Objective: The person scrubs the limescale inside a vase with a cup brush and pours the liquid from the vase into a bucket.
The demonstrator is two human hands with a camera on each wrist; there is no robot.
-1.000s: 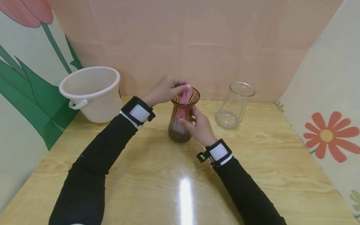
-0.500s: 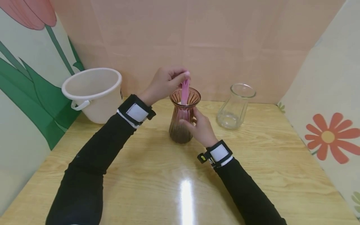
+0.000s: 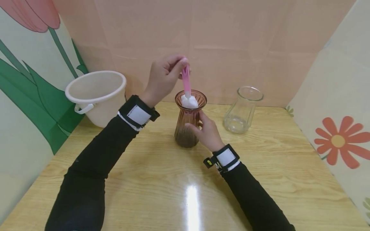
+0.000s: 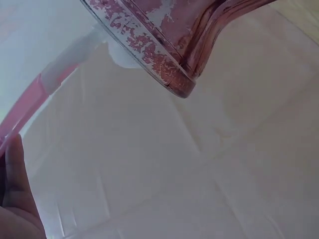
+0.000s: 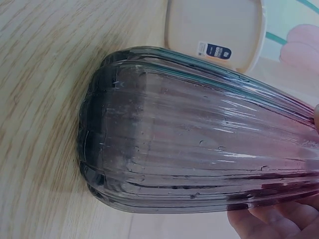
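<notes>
Ribbed amber glass vase [image 3: 189, 123] upright near the counter's [image 3: 162, 179] far edge, right hand [image 3: 208, 134] fingers wrapped round its waist, left hand [image 3: 163, 78] fingers pinching a slim pink brush handle [image 3: 186, 81], fluffy white head [image 3: 189, 101] at the flared rim, smooth white plastic bucket [image 3: 96, 96] at far left corner, clear glass vase [image 3: 241, 109] just right, glossy woodgrain open toward the near edge

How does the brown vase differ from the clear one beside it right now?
The brown vase is amber-tinted and ribbed; the clear vase is colourless. The brown vase is held by the right hand with a pink brush in its mouth; the clear vase stands untouched. Both stand upright on the table.
</notes>
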